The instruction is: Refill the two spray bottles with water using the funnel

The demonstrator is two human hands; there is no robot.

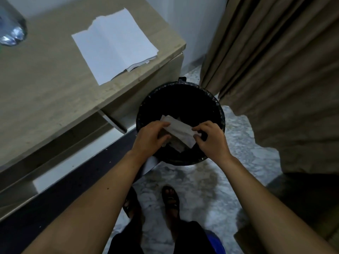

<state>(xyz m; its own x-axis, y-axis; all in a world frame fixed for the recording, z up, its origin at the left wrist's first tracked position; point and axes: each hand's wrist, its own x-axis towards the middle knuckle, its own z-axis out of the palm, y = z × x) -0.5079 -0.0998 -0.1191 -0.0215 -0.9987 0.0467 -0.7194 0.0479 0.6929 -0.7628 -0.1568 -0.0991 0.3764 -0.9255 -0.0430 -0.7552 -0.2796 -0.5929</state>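
Both my hands hold a crumpled white paper towel (180,132) over the mouth of a black waste bin (180,99) on the floor. My left hand (152,137) pinches its left end and my right hand (211,139) pinches its right end. A clear plastic bottle (11,28) shows blurred at the far left of the desk. No spray bottle or funnel is in view.
A beige desk (45,99) fills the left, with a stack of white paper sheets (113,44) near its right edge. Brown curtains (275,61) hang at the right. The floor (238,143) is speckled tile, and my sandalled feet (170,200) stand below the bin.
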